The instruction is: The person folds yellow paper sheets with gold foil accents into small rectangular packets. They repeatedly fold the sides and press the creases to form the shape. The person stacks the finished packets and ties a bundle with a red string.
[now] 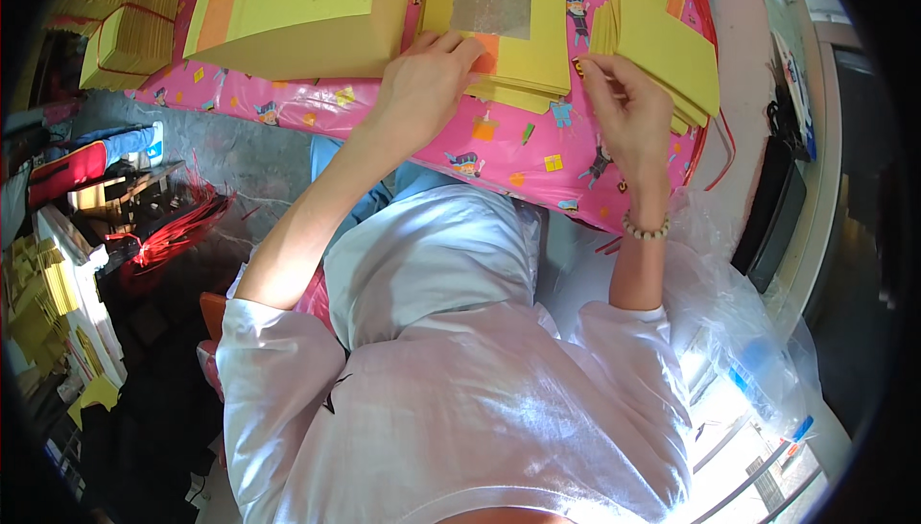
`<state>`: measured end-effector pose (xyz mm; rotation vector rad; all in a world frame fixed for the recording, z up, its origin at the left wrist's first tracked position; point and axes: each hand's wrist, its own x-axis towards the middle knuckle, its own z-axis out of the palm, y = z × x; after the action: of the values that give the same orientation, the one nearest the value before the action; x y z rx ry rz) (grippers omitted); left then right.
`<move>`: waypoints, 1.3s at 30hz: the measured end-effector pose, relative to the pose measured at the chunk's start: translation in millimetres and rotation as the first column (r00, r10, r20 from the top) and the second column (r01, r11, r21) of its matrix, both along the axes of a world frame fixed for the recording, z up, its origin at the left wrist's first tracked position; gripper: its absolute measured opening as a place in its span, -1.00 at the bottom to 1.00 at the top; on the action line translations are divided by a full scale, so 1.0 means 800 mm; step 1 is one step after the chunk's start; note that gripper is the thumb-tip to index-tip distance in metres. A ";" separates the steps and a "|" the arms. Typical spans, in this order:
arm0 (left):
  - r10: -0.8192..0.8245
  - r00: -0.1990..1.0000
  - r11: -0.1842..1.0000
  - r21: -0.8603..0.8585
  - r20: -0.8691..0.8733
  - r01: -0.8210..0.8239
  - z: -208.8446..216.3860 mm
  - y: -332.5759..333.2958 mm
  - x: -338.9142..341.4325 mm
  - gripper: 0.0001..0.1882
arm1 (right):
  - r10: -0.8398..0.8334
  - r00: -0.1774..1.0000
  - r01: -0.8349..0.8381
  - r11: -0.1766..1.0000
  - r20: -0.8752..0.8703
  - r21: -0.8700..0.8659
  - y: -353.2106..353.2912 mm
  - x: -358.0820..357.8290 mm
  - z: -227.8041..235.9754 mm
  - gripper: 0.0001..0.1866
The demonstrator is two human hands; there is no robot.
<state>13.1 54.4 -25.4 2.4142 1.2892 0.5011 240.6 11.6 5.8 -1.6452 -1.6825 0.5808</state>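
Note:
Over the left edge of a yellow joss paper stack [537, 35] bends my left hand [427, 78], its fingers closed and pressed on the orange patch below the silver foil square. The thumb does not show. To the right, my right hand [631, 107] is curled in a pinch at the near left corner of a second, fanned joss paper stack [662, 39]. What lies between its thumb and fingertips, if anything, is too small to make out. Both stacks lie on a pink patterned cover [518, 159].
A thick yellow paper block [288, 44] stands left of my left hand. Tied yellow bundles [129, 44] are piled at the far left. Red strings [177, 236] hang below them. Clear plastic [739, 332] lies by my right elbow, near a window frame [830, 140].

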 end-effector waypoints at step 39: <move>0.369 0.628 0.799 -0.579 0.685 0.163 -0.002 0.030 0.040 -0.67 | 0.097 0.993 -0.104 0.989 0.070 0.107 0.002 -0.046 -0.017 -0.63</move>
<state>44.9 78.6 -27.2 1.3064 0.9659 0.8888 203.6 13.0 -7.4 -1.5217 -1.8199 0.4783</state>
